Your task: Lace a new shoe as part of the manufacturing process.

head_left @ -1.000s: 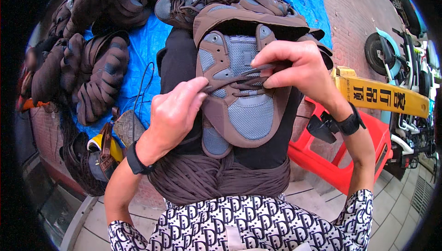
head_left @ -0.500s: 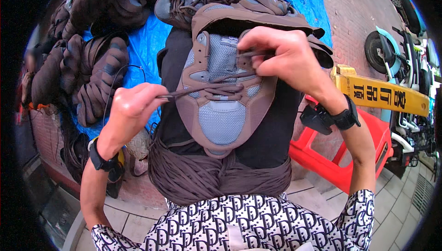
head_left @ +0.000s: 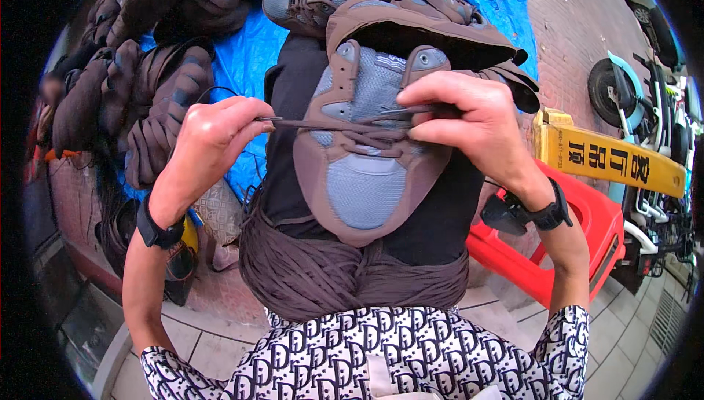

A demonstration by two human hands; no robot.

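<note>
You held a brown shoe [head_left: 367, 173] on your lap, toe toward you, over a bundle of brown laces [head_left: 352, 275]. Your left hand [head_left: 209, 140] sat off the shoe's left side, thumb and forefinger pinched on the tip of a lace [head_left: 315, 125] pulled taut across the eyelets. Your right hand [head_left: 469, 125] rested on the shoe's right upper edge, fingers closed on the other part of that lace by the tongue. Your hands were apart, the shoe between them. More brown shoes [head_left: 132, 99] lay piled on a blue tarp [head_left: 238, 55] to your left and ahead. A red stool [head_left: 587, 231] stood at your right, with a yellow sign [head_left: 609, 158] beyond it.
</note>
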